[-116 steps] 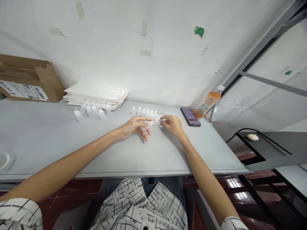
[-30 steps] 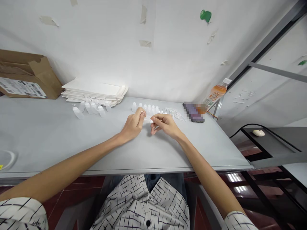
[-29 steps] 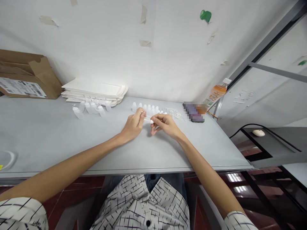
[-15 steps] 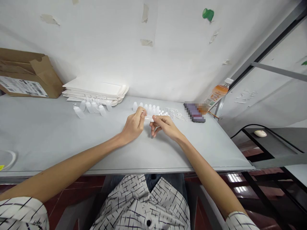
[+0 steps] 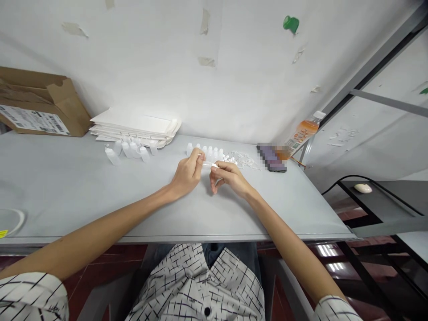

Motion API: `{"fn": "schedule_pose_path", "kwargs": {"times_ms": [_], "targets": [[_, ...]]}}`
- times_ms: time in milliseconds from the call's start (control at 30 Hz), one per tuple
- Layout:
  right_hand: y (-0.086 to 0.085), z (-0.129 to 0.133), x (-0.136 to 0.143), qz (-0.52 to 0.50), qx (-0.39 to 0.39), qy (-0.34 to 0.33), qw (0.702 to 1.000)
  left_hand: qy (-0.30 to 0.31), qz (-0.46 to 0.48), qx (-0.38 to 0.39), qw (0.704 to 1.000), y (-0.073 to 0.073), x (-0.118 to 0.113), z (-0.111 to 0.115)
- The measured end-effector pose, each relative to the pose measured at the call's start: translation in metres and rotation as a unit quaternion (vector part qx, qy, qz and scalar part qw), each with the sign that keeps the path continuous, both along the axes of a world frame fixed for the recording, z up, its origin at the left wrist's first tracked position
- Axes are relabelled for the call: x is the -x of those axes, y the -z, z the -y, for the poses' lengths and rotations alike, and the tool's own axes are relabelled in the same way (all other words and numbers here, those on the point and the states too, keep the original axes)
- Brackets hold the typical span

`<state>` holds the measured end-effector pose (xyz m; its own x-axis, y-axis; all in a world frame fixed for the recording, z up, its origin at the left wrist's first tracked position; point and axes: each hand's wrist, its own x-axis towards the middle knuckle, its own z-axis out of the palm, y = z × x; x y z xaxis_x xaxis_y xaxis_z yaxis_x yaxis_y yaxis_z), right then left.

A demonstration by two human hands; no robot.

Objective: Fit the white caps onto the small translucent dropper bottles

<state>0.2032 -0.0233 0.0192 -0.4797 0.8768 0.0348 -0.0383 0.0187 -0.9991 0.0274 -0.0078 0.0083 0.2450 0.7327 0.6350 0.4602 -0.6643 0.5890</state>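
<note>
One white loop (image 5: 22, 218) with a yellow tag (image 5: 3, 233) lay at the left edge of my feed, between eight and nine o'clock on a dial I centred where the hands met, with twelve toward the wall. At ten I had an open cardboard box (image 5: 75, 109), a printed label on its front. Further right, between nine and ten, a cluster of small translucent bottles (image 5: 127, 150) with pointed tops stood on the grey table (image 5: 140, 214), just in front of a stack of flat white packs (image 5: 140, 124).

The left hand (image 5: 187, 174) was curled into a fist around a small bottle (image 5: 206, 164), which sat at the centre of my dial and pointed toward three o'clock; the fingers hid most of it from me. Just beyond, at twelve, I saw a line of upright bottles (image 5: 210, 152). The right hand (image 5: 230, 177) had thumb and forefinger pinched on a white cap (image 5: 214, 166) at the held bottle's end, its other fingers loosely curled below. I couldn't tell whether that cap was fully seated.

Near that hand, at two o'clock, lay scattered white pieces (image 5: 230, 159), then a tangle of thin white strips (image 5: 245, 160). Just short of three I picked out a phone (image 5: 272, 159), partly blurred, and beside it an orange drink bottle (image 5: 301, 135). Just past three, off the table, a white computer mouse (image 5: 363, 188) rested on a dark surface (image 5: 391, 198).
</note>
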Motion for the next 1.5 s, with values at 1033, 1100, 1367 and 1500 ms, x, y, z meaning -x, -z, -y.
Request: {"fn": "schedule_pose_path", "kwargs": {"times_ms": [1033,1100,1367,1500], "targets": [[0.0010,-0.0055,-0.0084,0.009,0.146,-0.094,0.985,0.020,-0.026,0.022,0.999,0.0041,0.0000,0.0004],[-0.0006,-0.0046,-0.0074,0.026,0.103,-0.057,0.993,0.016,-0.018,0.040,0.999,0.0016,0.0004,-0.0003],[-0.0037,-0.0022,-0.0064,0.042,0.010,0.008,0.999,0.003,-0.004,0.068,0.998,-0.0019,0.0013,-0.0035],[-0.0012,-0.0032,-0.0055,0.041,0.058,-0.016,0.997,0.017,-0.013,0.068,0.997,0.0002,0.0008,-0.0019]]}}
